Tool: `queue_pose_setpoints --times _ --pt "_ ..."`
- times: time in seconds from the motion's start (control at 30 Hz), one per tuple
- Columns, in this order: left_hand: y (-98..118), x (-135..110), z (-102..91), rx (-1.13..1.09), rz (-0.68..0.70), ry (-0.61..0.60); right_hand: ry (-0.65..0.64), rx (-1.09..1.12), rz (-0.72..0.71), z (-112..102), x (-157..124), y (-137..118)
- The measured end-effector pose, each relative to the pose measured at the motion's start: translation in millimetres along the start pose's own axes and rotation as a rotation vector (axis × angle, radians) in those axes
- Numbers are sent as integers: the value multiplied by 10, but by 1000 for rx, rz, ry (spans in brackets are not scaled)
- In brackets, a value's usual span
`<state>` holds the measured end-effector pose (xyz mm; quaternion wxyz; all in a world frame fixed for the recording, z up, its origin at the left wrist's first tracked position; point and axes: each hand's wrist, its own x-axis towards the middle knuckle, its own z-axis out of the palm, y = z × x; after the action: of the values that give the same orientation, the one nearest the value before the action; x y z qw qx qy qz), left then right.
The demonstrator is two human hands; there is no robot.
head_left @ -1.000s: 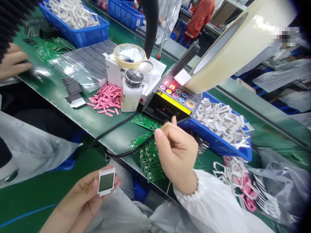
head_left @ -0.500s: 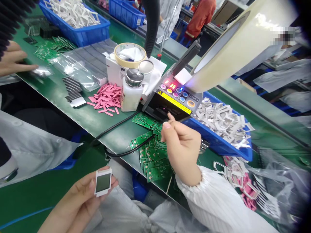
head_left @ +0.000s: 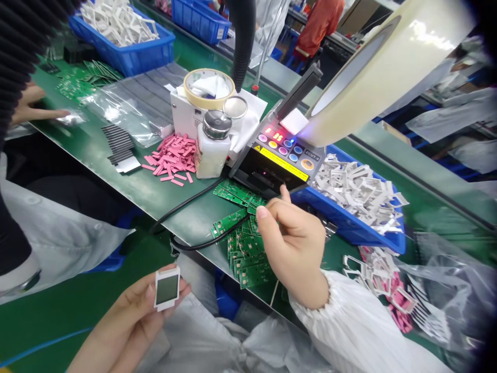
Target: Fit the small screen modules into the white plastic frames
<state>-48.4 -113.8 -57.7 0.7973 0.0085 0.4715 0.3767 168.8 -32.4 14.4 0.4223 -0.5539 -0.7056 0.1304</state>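
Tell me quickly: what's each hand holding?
Left hand: closed, holding a white-framed display module.
Right hand: pinched shut; anything held too small to tell.

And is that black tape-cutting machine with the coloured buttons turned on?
On: the black tape-cutting machine shows glowing red numbers and a lit blue button.

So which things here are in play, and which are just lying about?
In use: left hand holding a white-framed display module; right hand at the electric tape cutter.
Lying about: green circuit boards, pink strips, blue bin of white frames, dispenser bottle.
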Motion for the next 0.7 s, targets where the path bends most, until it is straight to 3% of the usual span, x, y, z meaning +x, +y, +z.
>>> queue_pose_setpoints --times 0.33,0.53,0.7 --pt "26 -36 20 -51 11 129 171 118 119 -3 65 87" --pt "45 -46 78 -74 31 138 31 163 51 17 73 32" --pt "62 -37 120 -82 45 143 -73 9 -85 -109 -25 2"
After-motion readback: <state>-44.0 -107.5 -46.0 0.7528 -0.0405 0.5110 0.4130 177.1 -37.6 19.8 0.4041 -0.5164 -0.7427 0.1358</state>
